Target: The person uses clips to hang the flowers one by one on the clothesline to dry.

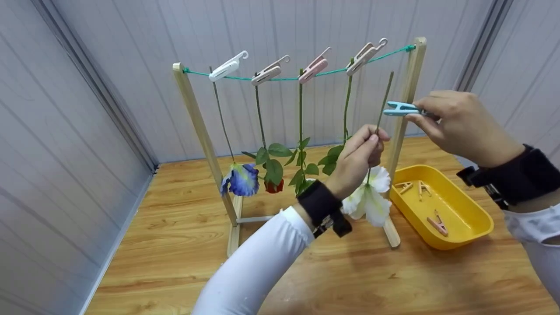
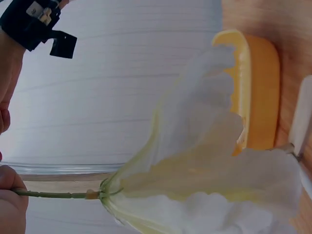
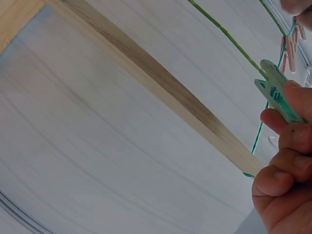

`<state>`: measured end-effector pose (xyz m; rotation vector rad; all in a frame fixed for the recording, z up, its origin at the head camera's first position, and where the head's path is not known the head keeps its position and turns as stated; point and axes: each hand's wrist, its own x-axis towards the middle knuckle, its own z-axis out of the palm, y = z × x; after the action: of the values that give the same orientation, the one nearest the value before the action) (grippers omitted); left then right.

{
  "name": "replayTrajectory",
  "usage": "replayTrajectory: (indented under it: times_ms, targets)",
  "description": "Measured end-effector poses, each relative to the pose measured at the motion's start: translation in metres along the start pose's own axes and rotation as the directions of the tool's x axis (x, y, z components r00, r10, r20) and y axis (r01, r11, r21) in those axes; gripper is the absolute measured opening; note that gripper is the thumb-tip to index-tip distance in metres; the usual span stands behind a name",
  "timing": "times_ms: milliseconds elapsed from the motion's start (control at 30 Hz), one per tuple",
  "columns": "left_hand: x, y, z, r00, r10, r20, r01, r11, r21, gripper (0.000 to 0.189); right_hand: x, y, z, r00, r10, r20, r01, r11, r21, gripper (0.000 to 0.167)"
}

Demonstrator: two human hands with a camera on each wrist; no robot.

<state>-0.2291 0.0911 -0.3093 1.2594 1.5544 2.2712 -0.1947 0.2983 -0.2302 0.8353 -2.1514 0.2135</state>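
My left hand (image 1: 361, 157) pinches the green stem (image 1: 385, 103) of a white flower (image 1: 372, 197), which hangs bloom down with its cut end pointing up. In the left wrist view the broad petals (image 2: 195, 161) spread below my fingers. My right hand (image 1: 455, 124) grips a light blue clothespin (image 1: 400, 108) by its handles, its tips close beside the stem and lower than the green cord (image 1: 337, 71). From the right wrist, the clothespin (image 3: 278, 92) shows its tips right at the stem.
Wooden posts (image 1: 197, 127) hold the cord. White, beige and pink clothespins (image 1: 313, 70) clip several stems, with a blue-purple flower (image 1: 243, 179) and a red flower (image 1: 274, 187) hanging below. At right a yellow basin (image 1: 468, 210) contains a few clothespins (image 1: 438, 225).
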Motion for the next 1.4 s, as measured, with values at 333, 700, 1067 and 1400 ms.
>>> replayTrajectory:
  times_ms: [333,700,1067,1400]
  targets:
    - [0.045,-0.012,-0.002,0.995,-0.046,-0.084,0.042,0.998,-0.054,0.025,0.013,0.009,-0.018,0.998,0.054,0.020,-0.053,0.998,-0.035,0.010]
    - [0.069,-0.019,-0.015,0.979,-0.109,-0.174,0.108,0.994,-0.017,0.025,0.048,0.009,-0.038,0.996,0.051,0.074,-0.044,0.995,-0.085,0.012]
    - [0.076,-0.021,-0.017,0.969,-0.119,-0.217,0.125,0.992,0.014,0.025,0.092,0.021,-0.050,0.983,0.112,0.145,-0.088,0.983,-0.164,0.018]
    - [0.079,-0.022,-0.016,0.965,-0.124,-0.231,0.129,0.992,0.006,0.025,0.136,0.027,-0.050,0.823,0.323,0.468,-0.226,0.941,-0.251,0.033]
